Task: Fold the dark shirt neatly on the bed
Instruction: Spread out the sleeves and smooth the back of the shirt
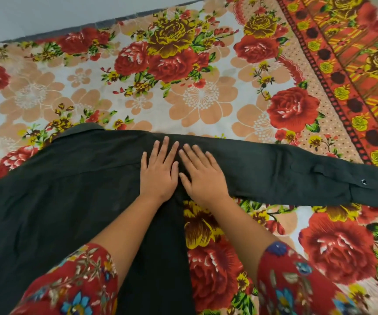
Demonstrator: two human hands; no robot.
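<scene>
Fingers [164, 148] straight, left hand [158, 176], right hand [203, 178] flat on dark shirt [58, 189] | sleeve [297, 176] extends right | collar [81, 130] upper-left

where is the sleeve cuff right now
In the head view the cuff lies far right on the flowered bedsheet, at the end of the sleeve stretching away from the right hand.

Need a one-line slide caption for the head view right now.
Left hand and right hand press flat on the dark shirt spread over the floral bedsheet, its sleeve stretched out rightward.

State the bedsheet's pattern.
Floral bedsheet: red and yellow roses, peach blossoms, on white; head view.
</scene>
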